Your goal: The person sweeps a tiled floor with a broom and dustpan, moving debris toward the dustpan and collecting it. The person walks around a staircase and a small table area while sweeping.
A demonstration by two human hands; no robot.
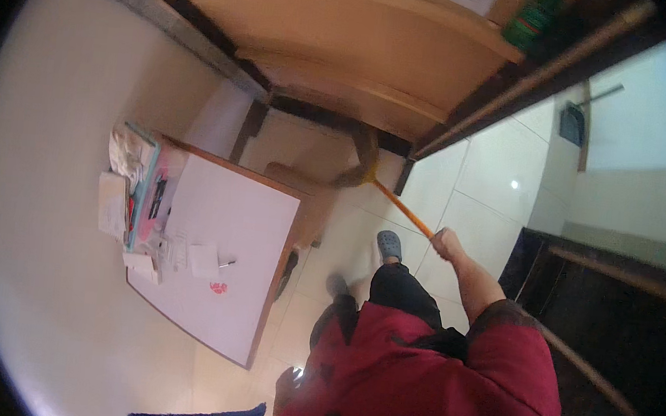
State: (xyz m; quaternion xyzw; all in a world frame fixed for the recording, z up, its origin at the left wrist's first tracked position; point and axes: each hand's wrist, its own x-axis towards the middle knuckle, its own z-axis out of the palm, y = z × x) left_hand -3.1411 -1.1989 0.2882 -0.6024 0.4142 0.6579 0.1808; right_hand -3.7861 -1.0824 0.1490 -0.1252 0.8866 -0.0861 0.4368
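Observation:
My right hand (447,244) is closed around the orange handle of a broom (404,205), with the arm stretched forward. The broom's dark, blurred head (362,159) is low by the floor at the foot of the wooden shelf unit (354,55). A dark shape that seems to be my left hand (287,384) hangs beside my red top, near the lower edge. Its fingers are too dim to make out, and a small bright spot shows next to it.
On the left, a white-topped table (223,198) bears papers, a pen and stationery. A dustpan (572,123) is by the far right wall. Dark wooden furniture (600,326) stands at the right. My grey clog (389,246) is on the tiled floor (480,197).

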